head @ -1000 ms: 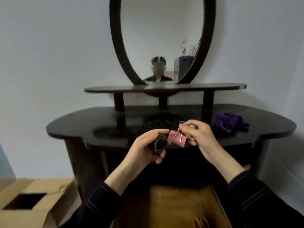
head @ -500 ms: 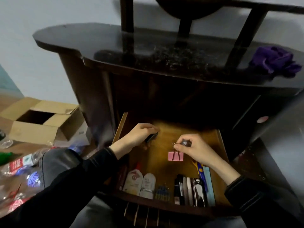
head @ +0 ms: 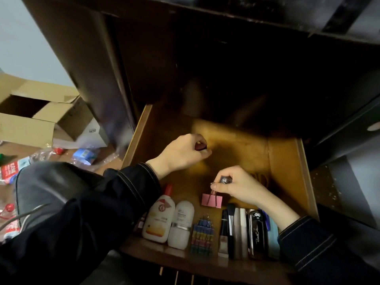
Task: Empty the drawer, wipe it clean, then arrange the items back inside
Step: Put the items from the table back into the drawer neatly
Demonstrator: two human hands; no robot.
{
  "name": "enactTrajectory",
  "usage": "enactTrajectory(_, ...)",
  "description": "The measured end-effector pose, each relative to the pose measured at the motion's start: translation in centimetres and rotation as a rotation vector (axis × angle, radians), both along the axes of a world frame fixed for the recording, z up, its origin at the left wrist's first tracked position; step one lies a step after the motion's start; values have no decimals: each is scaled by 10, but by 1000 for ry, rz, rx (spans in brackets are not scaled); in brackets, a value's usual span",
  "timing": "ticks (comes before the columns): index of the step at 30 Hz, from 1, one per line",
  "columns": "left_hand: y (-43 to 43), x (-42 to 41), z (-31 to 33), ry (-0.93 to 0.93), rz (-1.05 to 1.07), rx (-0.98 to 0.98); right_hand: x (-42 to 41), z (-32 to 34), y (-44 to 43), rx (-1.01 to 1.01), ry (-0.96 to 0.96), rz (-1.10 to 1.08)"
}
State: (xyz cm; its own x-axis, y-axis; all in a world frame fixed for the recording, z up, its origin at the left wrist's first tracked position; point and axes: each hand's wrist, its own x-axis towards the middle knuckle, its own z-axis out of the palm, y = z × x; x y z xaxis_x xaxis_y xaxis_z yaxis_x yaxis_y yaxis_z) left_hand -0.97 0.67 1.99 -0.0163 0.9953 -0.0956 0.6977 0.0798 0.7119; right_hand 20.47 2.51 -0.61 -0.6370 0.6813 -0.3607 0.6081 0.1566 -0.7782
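The wooden drawer (head: 287, 161) is pulled out below the dark dressing table. My left hand (head: 183, 153) is over the drawer's back left part, closed on a small dark round jar (head: 200, 146). My right hand (head: 238, 186) holds a pink binder clip (head: 211, 200) by its wire handle, hanging just above the drawer floor, and also grips a small silvery object (head: 225, 179). Along the front edge lie two white bottles (head: 170, 221), a row of small coloured clips (head: 202, 237), a makeup brush (head: 230, 223) and a shiny dark case (head: 257, 233).
An open cardboard box (head: 41, 116) stands on the floor at left, with plastic bottles and wrappers (head: 18, 167) scattered beside it. The dark dresser frame (head: 92, 58) rises around the drawer. Yellow scissor handles (head: 261, 177) peek out behind my right hand.
Both hands came down from the tabletop into the drawer, carrying the jar and the pink clip. My view tilted downward and closer to the drawer.
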Motion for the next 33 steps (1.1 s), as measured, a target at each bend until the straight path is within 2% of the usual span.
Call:
enactTrajectory(17,-2,-10,-6,167,-43,-26,-8,4,-16,2,-113,104)
enactTrajectory(33,0,-10,-9,168,-57,-27,-7,10,-21,74,-178,211)
